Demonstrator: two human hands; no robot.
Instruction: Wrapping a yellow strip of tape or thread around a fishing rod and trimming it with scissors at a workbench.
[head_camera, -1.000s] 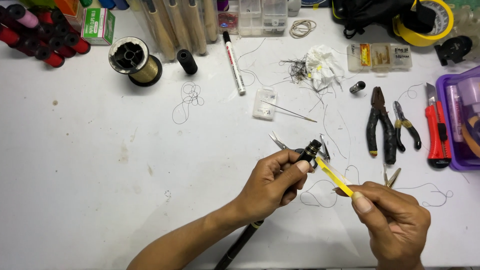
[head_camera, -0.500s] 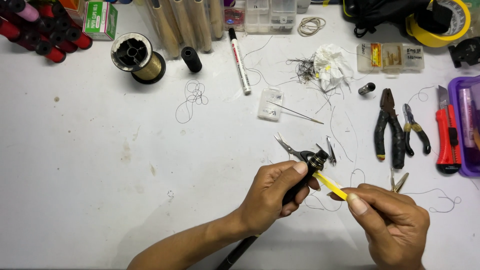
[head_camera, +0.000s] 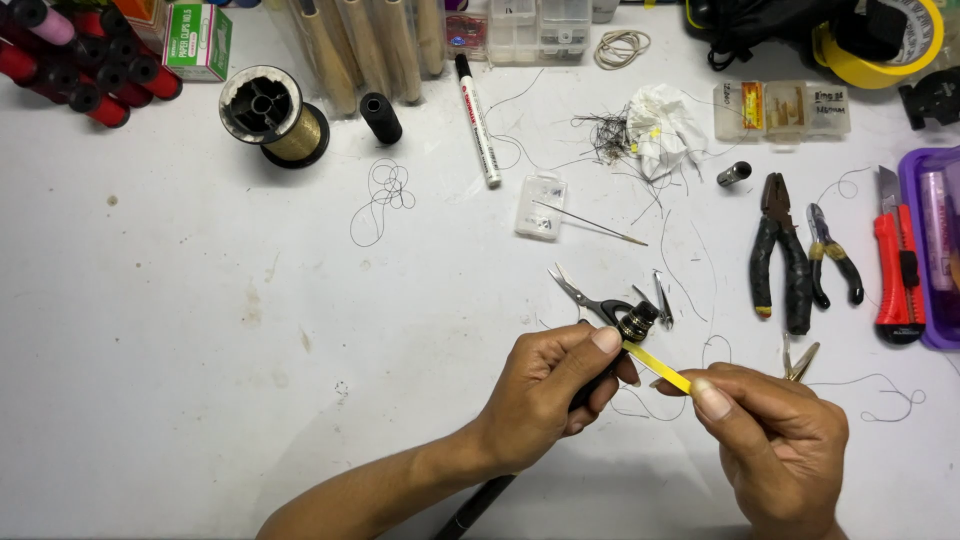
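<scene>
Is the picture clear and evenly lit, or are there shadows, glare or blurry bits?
Head view: bright, even light on the white table, no strong glare; soft shadows lie under the left hand and right hand; the rod and yellow strip look sharp; the edges curve slightly, cutting off the purple tray.

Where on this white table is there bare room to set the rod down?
The widest bare patch of the white table lies left of the left hand, below the gold wire spool. It is crowded right of the small scissors: black-handled pliers, red utility knife, loose thread.
</scene>
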